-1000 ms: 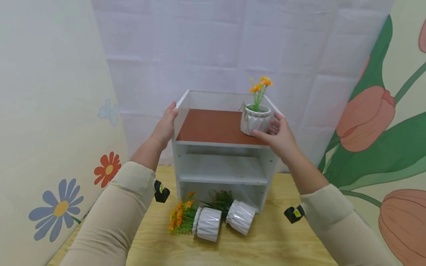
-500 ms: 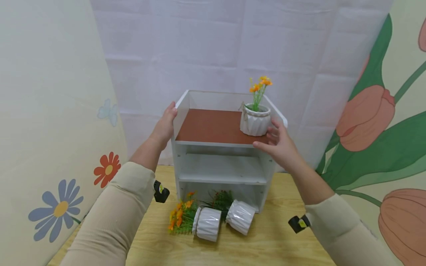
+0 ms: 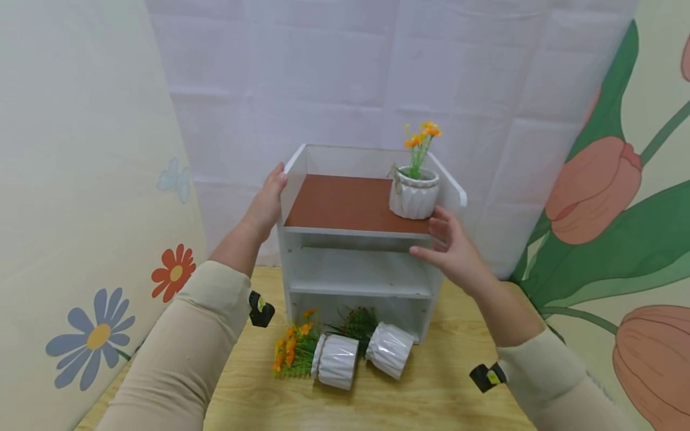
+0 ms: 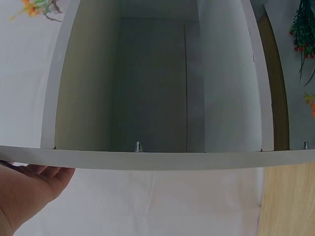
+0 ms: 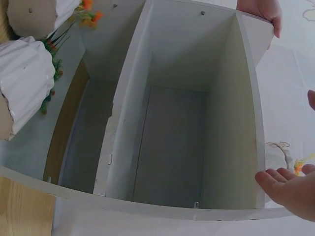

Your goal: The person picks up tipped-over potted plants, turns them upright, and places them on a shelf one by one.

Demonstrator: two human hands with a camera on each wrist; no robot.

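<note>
A white shelf unit [image 3: 361, 273] with a brown top board [image 3: 345, 203] stands on the table. On the top board's right side, a white pot [image 3: 414, 194] with orange flowers stands upright. The left hand [image 3: 264, 206] grips the unit's upper left side panel; the left wrist view shows the left hand [image 4: 32, 194] against the panel's outer face. The right hand [image 3: 455, 251] is in front of the unit's right edge, below the pot and apart from it, fingers spread and holding nothing. In the right wrist view the right hand [image 5: 290, 189] has its fingers extended.
Two white pots lie tipped on the table [image 3: 431, 401] before the unit: the left pot [image 3: 335, 361] with orange flowers, the right pot [image 3: 390, 350] with dark green leaves and red bits. A white cloth [image 3: 350, 72] hangs behind; printed panels stand at both sides.
The right hand has let go of the upright pot and moved down and slightly toward the person. The pot stays at the same spot, and the left hand has kept its place.
</note>
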